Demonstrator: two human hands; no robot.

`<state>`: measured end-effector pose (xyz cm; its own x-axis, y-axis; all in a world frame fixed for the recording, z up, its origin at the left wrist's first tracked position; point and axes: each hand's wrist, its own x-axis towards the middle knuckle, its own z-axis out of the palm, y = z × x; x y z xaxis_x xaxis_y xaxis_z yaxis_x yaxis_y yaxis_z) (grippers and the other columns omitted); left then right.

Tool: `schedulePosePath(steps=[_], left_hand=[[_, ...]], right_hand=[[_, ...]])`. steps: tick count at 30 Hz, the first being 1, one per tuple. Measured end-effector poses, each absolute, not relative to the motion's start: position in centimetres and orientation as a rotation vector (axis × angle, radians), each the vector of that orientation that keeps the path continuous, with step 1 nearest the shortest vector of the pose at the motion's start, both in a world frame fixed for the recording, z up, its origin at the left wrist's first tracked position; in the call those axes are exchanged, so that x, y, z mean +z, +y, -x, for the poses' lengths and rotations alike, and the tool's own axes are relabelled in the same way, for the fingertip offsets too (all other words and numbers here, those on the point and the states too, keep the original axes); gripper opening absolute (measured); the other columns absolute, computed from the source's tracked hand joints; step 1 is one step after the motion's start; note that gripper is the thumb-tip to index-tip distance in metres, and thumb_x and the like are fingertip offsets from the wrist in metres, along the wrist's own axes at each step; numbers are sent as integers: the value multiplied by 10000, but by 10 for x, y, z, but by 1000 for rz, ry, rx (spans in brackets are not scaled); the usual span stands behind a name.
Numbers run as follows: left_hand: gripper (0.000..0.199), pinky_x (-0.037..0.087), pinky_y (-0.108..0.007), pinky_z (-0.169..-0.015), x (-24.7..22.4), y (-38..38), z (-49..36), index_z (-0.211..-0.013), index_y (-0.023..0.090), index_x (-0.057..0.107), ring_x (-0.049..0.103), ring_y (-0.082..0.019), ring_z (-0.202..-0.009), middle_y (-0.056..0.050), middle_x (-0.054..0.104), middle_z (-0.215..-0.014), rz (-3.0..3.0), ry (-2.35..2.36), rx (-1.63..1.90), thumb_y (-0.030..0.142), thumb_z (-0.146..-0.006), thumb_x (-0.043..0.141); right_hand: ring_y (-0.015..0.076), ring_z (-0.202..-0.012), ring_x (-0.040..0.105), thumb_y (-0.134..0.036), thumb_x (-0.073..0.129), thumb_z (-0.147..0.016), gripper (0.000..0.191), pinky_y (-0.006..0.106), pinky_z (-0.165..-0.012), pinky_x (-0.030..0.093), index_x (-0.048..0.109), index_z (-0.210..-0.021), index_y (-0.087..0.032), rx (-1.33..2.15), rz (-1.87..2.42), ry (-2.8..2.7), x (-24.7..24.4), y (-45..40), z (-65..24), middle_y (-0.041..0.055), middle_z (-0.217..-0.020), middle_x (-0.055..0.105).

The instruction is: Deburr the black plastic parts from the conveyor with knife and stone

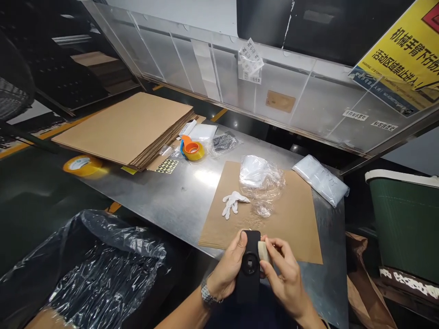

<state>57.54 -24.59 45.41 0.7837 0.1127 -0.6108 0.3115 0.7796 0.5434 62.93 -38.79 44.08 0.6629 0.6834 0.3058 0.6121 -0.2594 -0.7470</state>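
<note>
Gripping black part (251, 281), lower centre of frame: left hand (227, 269), curled round its left edge; right hand (286, 269), thumb and fingers pinching pale pad (264, 252) at its right edge; likely risks: pad dropping if pinch loosens; part scuffing under hard pressure.

Matt black part (248, 284) above a smooth metal table (161, 192); cardboard and glossy plastic film around
Part: smooth, plastic or coated metal, can't tell. Cream pad (263, 252): matt, foam or felt, can't tell. Table: bare metal, semi-gloss, bright reflections. Board stack (126, 128): matt brown cardboard. Brown sheet (295, 228): matt, paper or card. Glove (233, 201): white cloth, matt. Clear bag (255, 171): thin plastic, glossy, wrinkled. Black liner (109, 265): shiny plastic, heavily creased. Watch band (206, 292): shiny metal links. Partition (226, 82): translucent plastic, satin.
</note>
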Motion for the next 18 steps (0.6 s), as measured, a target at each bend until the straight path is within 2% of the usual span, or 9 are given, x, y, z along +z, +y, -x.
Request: schedulePosePath(steps=[5,6,8,10,14,18], left_hand=[[596,408,-311,-885,453,-248,-569,-1120,190,562,592,-185,-909,-63,656,-982,-1009,664,-55,616,-810,283],[617,432,-313,-836,451,-250,-569,-1143,192,550,608,-180,-829,-60,665,-922,-1006,657,-105,626,-806,269],[663,472,-321,-621,449,-253,-569,-1199,200,497,587,-165,-569,-42,654,-742,-905,661,-245,655,-793,238],[653,430,-289,-476,446,-254,-572,-1223,208,452,516,-140,-425,-11,609,-632,-775,687,-267,655,-793,247],[518,430,-244,-507,441,-247,-581,-1156,214,463,540,-126,-491,8,566,-622,-604,757,-80,585,-808,367],[446,422,-244,-477,441,-238,-585,-1123,291,415,527,-131,-459,28,534,-594,-416,796,-107,595,-801,364]], right_hand=[[225,-946,487,-146,499,-827,523,400,-774,475,378,-1331,-214,166,1974,-1247,449,-382,-637,126,-1071,487],[225,-939,483,-151,493,-831,508,404,-771,472,384,-1324,-211,168,1987,-1249,450,-381,-640,125,-1062,486],[218,-924,482,-152,473,-844,480,396,-760,471,393,-1313,-211,142,2004,-1203,449,-379,-646,121,-1047,481],[215,-925,481,-149,469,-845,463,381,-759,470,406,-1300,-209,159,1998,-1175,449,-377,-647,118,-1045,472],[223,-933,466,-138,487,-827,493,376,-770,463,389,-1308,-190,336,1940,-1258,451,-379,-625,127,-1062,450],[213,-899,458,-97,480,-813,551,354,-733,464,338,-1339,-182,412,1871,-1331,445,-393,-607,130,-1060,438]])
